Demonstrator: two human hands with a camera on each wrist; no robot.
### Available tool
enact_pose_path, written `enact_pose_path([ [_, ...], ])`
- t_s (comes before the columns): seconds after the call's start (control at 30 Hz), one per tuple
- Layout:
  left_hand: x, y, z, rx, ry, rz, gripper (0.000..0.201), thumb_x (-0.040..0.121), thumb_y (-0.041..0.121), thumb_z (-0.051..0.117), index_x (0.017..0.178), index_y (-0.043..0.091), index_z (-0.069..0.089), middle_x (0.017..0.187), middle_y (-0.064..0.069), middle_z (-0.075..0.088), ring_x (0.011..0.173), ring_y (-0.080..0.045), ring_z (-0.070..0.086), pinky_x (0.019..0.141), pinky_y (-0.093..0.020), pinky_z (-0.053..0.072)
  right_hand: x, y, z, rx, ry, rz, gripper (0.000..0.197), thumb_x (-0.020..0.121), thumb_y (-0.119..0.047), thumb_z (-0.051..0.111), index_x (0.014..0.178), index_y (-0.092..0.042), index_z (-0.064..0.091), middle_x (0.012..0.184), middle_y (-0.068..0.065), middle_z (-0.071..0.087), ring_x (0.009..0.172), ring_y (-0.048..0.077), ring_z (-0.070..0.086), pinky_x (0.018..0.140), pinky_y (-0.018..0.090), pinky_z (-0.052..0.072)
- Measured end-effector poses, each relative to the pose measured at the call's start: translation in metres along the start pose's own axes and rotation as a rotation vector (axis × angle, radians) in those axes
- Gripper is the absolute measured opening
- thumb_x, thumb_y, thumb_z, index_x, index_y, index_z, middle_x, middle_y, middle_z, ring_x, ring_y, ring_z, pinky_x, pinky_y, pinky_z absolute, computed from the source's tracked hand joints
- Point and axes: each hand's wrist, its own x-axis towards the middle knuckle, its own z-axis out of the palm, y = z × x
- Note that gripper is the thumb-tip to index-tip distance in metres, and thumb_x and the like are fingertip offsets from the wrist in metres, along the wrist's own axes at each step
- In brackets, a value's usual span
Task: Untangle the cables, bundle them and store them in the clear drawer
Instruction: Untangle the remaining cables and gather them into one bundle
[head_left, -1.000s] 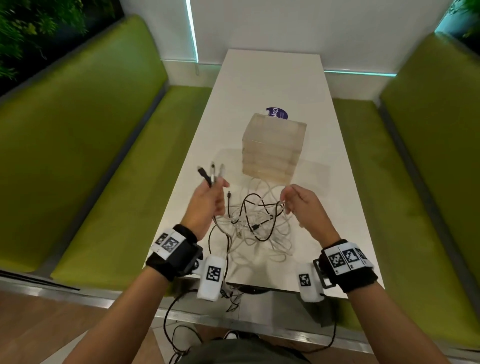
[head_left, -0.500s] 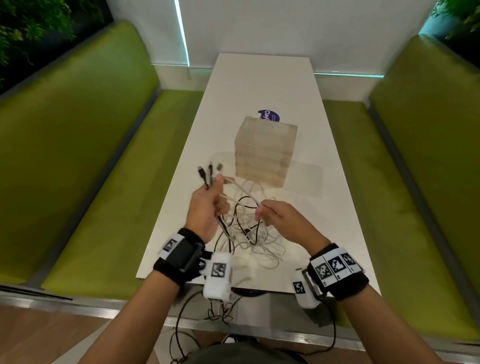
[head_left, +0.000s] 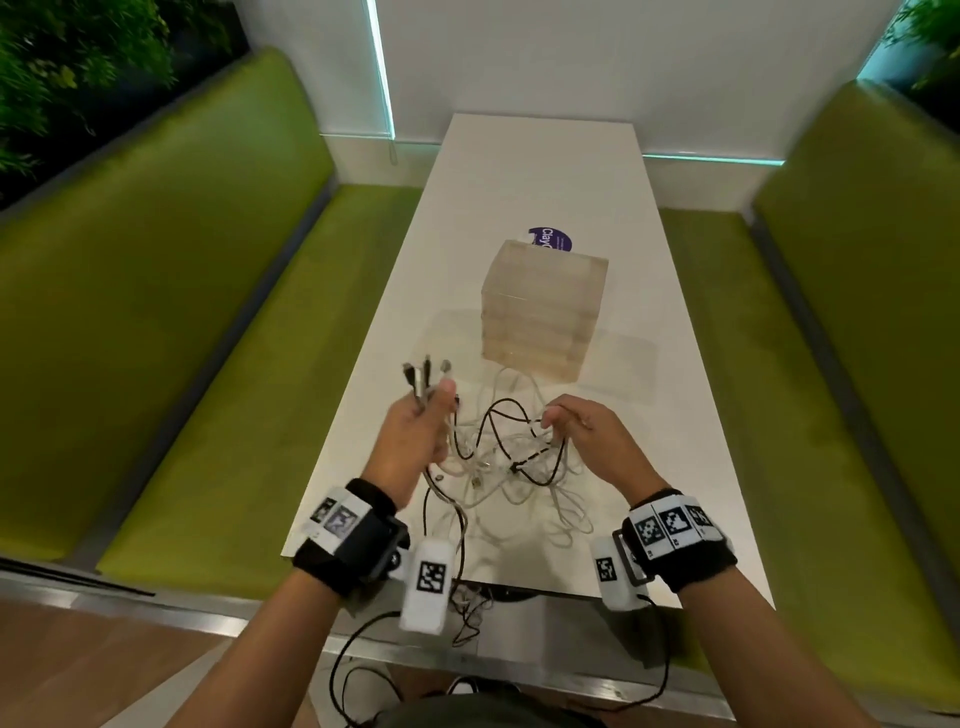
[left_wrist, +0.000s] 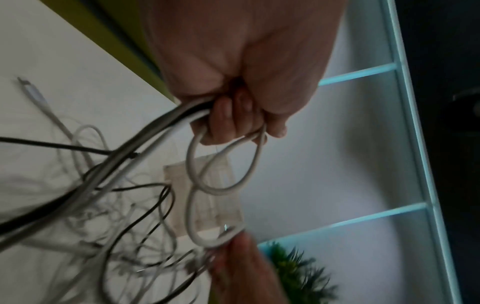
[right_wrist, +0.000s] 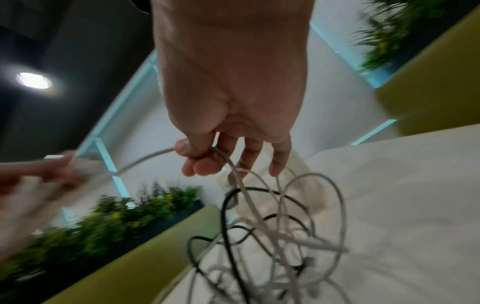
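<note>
Long white table (head_left: 540, 171) running away from the viewer, green benches (head_left: 171, 291) on the left and right. Clear drawer box (head_left: 543, 306) standing upright near the middle of the table, a purple round sticker (head_left: 553, 240) just behind it on the far side.

Both forearms reaching forward over the near end of the table, black wristbands with printed markers on each wrist. Left hand (head_left: 418, 434) raised above the table's left edge, fist closed around several cable ends, plugs (head_left: 426, 376) sticking up past the thumb; seen from the left wrist, the fingers (left_wrist: 228, 121) curled over grey and black cords and a white loop. Right hand (head_left: 589, 434) level with the left and apart from it, thumb and forefinger pinching a white cable (right_wrist: 233, 170), other fingers hanging loosely curled.

Tangle of cables (head_left: 511, 462), white and black, lying on the table between and below the two hands, just nearer than the drawer box, strands rising to both hands. A few loops trailing over the near edge.
</note>
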Motion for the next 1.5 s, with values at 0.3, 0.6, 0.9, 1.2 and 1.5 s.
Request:
enact_pose_path([
  [0.3, 0.001, -0.002, 0.04, 0.306, -0.243, 0.064, 0.024, 0.095, 0.022, 0.057, 0.072, 0.018, 0.052, 0.04, 0.017, 0.04, 0.037, 0.001, 0.036, 0.044, -0.014, 0.029, 0.002, -0.03, 0.012, -0.172, -0.063, -0.154, 0.025, 0.087, -0.024, 0.042, 0.084, -0.016, 0.066, 0.063, -0.009, 0.055, 0.073, 0.009, 0.045, 0.071, 0.03, 0.037],
  [0.6, -0.003, 0.009, 0.024, 0.164, -0.282, -0.003, 0.034, 0.096, 0.023, 0.055, 0.062, 0.021, 0.052, 0.051, 0.008, 0.025, 0.042, -0.007, 0.022, 0.041, -0.019, 0.023, 0.011, -0.004, 0.004, -0.454, -0.149, -0.154, 0.023, 0.097, -0.025, 0.046, 0.093, -0.018, 0.067, 0.094, -0.009, 0.065, 0.095, 0.015, 0.04, 0.091, 0.037, 0.031],
  [0.9, -0.008, 0.052, 0.0, -0.183, -0.075, 0.139, 0.036, 0.096, 0.016, 0.05, 0.061, 0.013, 0.045, 0.042, 0.01, 0.026, 0.036, -0.006, 0.02, 0.038, -0.02, 0.018, 0.023, 0.027, -0.007, -0.663, -0.067, 0.09, 0.063, 0.085, -0.056, 0.009, 0.101, -0.024, 0.061, 0.106, -0.004, 0.056, 0.114, 0.021, 0.039, 0.091, 0.033, 0.023],
  [1.2, 0.008, 0.002, 0.026, 0.307, -0.086, 0.103, 0.036, 0.092, 0.031, 0.061, 0.066, 0.021, 0.039, 0.047, 0.014, 0.034, 0.042, -0.004, 0.029, 0.048, -0.027, 0.027, 0.017, -0.024, 0.016, -0.622, -0.039, -0.151, 0.022, 0.083, -0.011, 0.051, 0.1, -0.014, 0.066, 0.115, 0.004, 0.06, 0.121, 0.027, 0.044, 0.105, 0.043, 0.023],
  [1.5, 0.004, 0.002, 0.048, 0.282, -0.197, 0.081, 0.02, 0.088, 0.026, 0.067, 0.073, 0.02, 0.053, 0.044, 0.02, 0.05, 0.038, 0.004, 0.04, 0.043, -0.013, 0.031, 0.008, -0.048, 0.023, -0.551, -0.056, -0.123, 0.035, 0.084, -0.039, 0.024, 0.082, -0.018, 0.052, 0.109, 0.005, 0.059, 0.106, 0.026, 0.044, 0.086, 0.033, 0.025],
])
